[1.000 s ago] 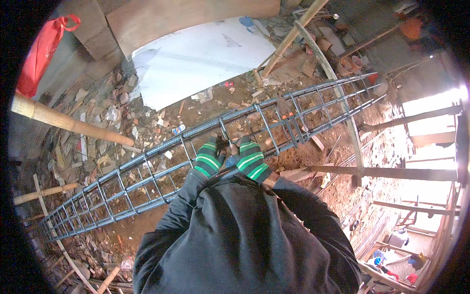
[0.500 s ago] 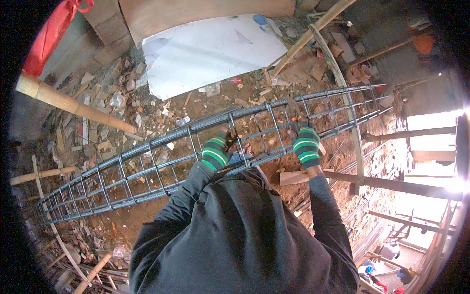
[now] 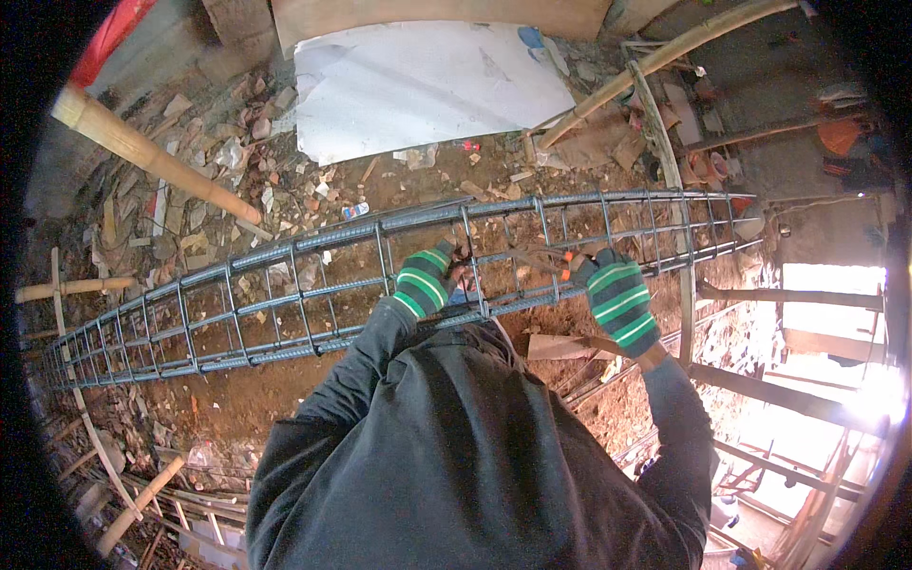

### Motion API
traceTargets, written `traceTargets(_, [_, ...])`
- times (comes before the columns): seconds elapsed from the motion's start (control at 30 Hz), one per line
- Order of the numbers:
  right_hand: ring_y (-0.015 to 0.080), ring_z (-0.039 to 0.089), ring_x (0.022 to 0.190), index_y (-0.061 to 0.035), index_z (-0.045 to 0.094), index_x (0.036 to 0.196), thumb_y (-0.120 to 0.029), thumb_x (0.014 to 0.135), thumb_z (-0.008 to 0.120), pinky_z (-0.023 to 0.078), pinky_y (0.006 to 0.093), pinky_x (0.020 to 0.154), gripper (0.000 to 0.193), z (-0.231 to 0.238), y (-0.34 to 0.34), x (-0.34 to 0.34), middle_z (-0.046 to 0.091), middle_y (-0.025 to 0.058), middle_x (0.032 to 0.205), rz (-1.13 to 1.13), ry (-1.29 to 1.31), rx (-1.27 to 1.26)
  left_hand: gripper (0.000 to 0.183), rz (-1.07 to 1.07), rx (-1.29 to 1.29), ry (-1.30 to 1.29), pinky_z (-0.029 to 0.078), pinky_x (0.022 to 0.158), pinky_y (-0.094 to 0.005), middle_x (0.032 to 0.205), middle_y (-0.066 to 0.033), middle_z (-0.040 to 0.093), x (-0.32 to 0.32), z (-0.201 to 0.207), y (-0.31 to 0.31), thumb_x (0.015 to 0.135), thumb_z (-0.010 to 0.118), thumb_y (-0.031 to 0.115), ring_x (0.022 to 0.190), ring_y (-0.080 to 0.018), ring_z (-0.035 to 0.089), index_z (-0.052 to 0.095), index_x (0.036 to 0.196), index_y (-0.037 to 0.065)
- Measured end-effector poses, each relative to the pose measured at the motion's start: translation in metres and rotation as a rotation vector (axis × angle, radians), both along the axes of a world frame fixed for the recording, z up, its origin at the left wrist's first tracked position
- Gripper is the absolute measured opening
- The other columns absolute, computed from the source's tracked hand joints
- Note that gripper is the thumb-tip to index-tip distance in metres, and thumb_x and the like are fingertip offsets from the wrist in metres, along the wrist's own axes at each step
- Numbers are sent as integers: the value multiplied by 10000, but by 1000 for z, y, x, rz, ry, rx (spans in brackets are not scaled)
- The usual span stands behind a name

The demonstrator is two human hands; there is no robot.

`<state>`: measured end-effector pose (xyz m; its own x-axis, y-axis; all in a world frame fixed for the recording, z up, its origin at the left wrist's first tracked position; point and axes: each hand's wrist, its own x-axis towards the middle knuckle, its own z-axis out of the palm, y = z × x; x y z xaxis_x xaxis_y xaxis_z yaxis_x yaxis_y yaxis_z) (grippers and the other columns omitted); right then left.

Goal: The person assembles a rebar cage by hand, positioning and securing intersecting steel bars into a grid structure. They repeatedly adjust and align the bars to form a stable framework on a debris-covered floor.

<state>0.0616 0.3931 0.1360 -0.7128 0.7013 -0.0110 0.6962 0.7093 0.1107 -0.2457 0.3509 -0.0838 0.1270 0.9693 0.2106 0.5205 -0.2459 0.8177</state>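
Note:
A long cage of steel rebar (image 3: 266,256), with square stirrups tied along its bars, stretches across the view in front of me. My left hand (image 3: 425,278), in a green-and-black striped glove, is closed beside a stirrup (image 3: 472,261) near the cage's middle. Whatever its fingers pinch is hidden. Farther right, my right hand (image 3: 617,296), in a matching glove, grips rusty pincers (image 3: 543,258) with orange on the handles. Their jaws point left toward that stirrup, over the inside of the cage.
Wooden strips (image 3: 679,285) cross under the cage at both ends. Bamboo poles (image 3: 157,152) slant in at the upper left and upper right. Beyond the cage, a white sheet (image 3: 427,90) lies by broken rubble (image 3: 199,161). Timber beams (image 3: 798,399) stand at the right.
My right hand has turned, swinging the pincers from pointing away to pointing left toward the stirrup. My left hand stays by the same stirrup. The whole view has shifted and tilted slightly.

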Motion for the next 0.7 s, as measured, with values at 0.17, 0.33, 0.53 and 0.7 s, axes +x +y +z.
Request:
traceTargets(0.17, [251, 619, 962, -180, 695, 1119, -176, 853, 615, 460, 454, 843, 278, 4, -13, -28, 631, 48, 1123, 49, -374, -35, 384, 17, 33, 79, 522, 696, -518, 909, -209, 704, -1, 1, 2, 861, 732, 224, 823, -438, 671, 623, 1180, 40])
traceTargets(0.33, [271, 606, 985, -202, 725, 1078, -194, 865, 608, 433, 496, 890, 244, -6, -16, -35, 644, 69, 1120, -10, -372, -47, 442, 20, 51, 48, 516, 712, -519, 925, -212, 693, -3, 13, -2, 837, 745, 251, 836, -448, 651, 623, 1209, 47])
traceTargets(0.53, [286, 615, 956, -210, 724, 1088, -290, 921, 584, 439, 510, 840, 231, -14, -21, -38, 662, 72, 976, -2, -367, -27, 433, 14, -48, -4, 521, 693, -507, 853, -232, 684, -4, 24, -1, 813, 771, 226, 799, -445, 659, 626, 1181, 49])
traceTargets(0.7, [297, 620, 901, -180, 713, 1026, -286, 912, 595, 438, 513, 803, 195, -19, -22, -49, 663, 94, 929, -61, -420, -46, 510, -11, 40, -16, 515, 713, -518, 874, -242, 683, -3, 9, 2, 790, 786, 259, 825, -453, 655, 619, 1222, 47])
